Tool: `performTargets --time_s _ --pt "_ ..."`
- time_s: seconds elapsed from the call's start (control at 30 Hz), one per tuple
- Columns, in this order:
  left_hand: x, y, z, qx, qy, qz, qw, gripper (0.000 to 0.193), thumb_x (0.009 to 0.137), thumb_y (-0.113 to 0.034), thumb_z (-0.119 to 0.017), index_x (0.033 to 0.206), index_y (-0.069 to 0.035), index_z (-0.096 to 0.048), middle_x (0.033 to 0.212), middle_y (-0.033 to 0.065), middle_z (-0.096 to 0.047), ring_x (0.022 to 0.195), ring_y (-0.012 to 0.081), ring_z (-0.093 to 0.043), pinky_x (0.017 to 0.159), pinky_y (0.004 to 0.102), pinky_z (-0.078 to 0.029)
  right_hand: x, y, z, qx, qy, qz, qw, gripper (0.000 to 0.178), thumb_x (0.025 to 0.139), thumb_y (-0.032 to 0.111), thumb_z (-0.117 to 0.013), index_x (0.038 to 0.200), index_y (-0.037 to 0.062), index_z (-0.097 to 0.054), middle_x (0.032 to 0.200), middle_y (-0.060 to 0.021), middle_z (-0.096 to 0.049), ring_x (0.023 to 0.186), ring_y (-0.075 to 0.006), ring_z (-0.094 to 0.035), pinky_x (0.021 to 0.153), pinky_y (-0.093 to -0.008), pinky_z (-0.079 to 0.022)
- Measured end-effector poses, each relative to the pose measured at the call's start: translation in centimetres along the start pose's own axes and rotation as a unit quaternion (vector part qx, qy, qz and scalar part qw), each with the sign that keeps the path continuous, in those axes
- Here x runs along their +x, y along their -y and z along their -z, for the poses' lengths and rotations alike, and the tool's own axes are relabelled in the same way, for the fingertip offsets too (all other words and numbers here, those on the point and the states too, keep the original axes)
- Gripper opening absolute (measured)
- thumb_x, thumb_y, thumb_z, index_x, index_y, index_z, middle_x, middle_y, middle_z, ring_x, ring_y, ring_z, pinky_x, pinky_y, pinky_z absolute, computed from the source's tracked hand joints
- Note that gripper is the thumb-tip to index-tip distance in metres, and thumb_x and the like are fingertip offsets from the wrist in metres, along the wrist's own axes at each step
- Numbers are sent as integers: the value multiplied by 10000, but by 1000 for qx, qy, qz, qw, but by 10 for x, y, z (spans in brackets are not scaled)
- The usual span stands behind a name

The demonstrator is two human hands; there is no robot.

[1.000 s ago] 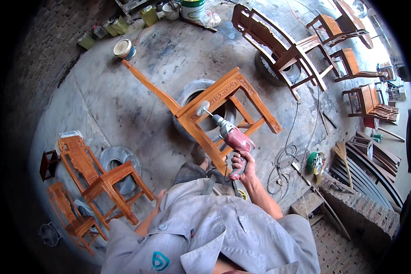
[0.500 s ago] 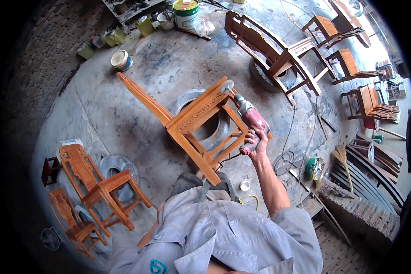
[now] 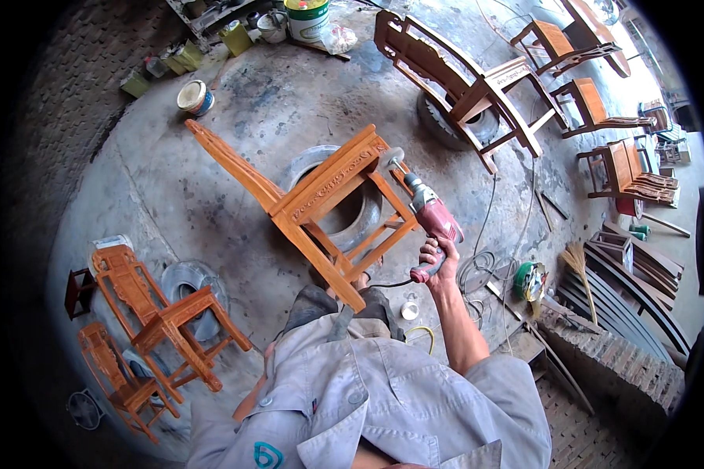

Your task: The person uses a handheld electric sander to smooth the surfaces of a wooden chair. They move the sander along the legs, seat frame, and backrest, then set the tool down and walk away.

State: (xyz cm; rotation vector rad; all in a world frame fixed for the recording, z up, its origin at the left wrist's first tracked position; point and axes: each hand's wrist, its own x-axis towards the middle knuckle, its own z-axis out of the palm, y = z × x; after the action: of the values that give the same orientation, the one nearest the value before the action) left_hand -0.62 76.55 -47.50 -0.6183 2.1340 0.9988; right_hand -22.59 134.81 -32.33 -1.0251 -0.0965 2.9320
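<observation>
An orange wooden chair (image 3: pixel 321 199) lies tipped on a tyre (image 3: pixel 344 211) in front of me, its backrest pointing to the upper left. My right hand (image 3: pixel 434 256) grips the handle of a red power drill (image 3: pixel 432 215) whose round sanding head touches the chair's seat frame at the upper right corner. My left hand is hidden below my grey jacket; only a bit of the forearm (image 3: pixel 250 402) shows.
Two carved chairs (image 3: pixel 152 313) rest on another tyre at the lower left. More chairs (image 3: pixel 461 86) stand at the upper right. Paint cans (image 3: pixel 305 19) and tins line the top edge. Cables (image 3: pixel 477 266), a green reel (image 3: pixel 530 281) and a brick ledge (image 3: pixel 610 359) lie to the right.
The drill has swung from over the chair's near side to its far right corner. The view has shifted a little, so the chair sits more centrally.
</observation>
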Motion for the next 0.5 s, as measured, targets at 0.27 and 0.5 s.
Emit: performTargets --time_s 0.27,0.5 --pt "6 5 7 -1 4 -7 1000 400 928 -243 -613 1260 -20 -595 1236 144 -634 1172 251 -579 1016 325 -424 -10 -3 11 11 5 15 1000 125 868 101 -559 914 34 -464 750 -11 -486 613 -98 -481 453 -215 -426" --pt "12 13 14 -3 7 -11 1000 401 927 -243 -618 1260 -20 -595 1239 144 -634 1172 251 -579 1015 326 -425 -13 -15 4 -13 -21 30 999 155 875 139 -569 913 36 -460 732 -1 -481 575 -77 -462 434 -198 -419"
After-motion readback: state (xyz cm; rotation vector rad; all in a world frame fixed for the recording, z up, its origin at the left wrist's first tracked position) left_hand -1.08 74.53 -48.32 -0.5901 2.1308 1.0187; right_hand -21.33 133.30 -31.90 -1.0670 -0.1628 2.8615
